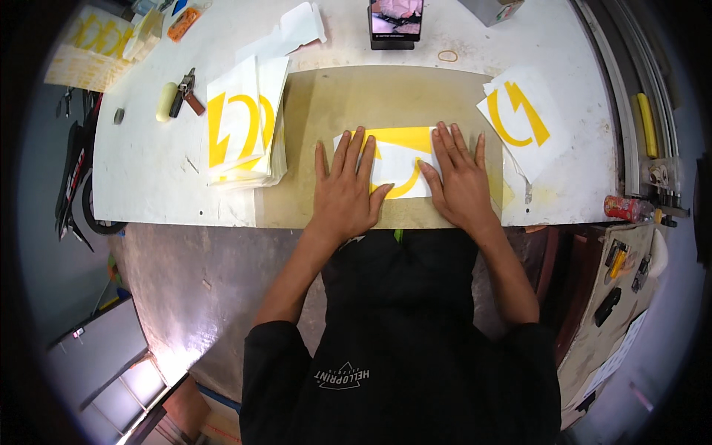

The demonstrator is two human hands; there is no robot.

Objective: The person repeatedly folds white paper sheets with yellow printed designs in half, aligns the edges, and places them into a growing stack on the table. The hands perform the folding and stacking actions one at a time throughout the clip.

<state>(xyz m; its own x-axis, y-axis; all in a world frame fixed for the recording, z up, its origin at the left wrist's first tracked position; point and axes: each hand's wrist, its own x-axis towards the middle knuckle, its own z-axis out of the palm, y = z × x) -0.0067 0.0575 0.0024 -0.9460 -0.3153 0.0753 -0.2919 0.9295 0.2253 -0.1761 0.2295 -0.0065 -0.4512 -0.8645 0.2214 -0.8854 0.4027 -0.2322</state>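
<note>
A white sheet with yellow shapes [399, 167] lies on an olive-tan mat [311, 93] near the table's front edge. My left hand [347, 185] rests flat on the sheet's left part, fingers pointing away from me and thumb toward the middle. On its right part lies my right hand [461, 178], also flat with the fingers stretched out. Parts of the sheet are hidden under both palms. Left of the mat stands a thick stack of white sheets with yellow shapes [241, 122]. A smaller, fanned pile of similar sheets [526, 122] sits at the right.
A phone on a stand [395, 22] is at the back, with a rubber band [448, 55] beside it. Toward the left lie a snipping tool [188, 96], a cream-coloured rounded object [167, 102] and an orange item [183, 24]. A red bottle [627, 208] lies at the right edge.
</note>
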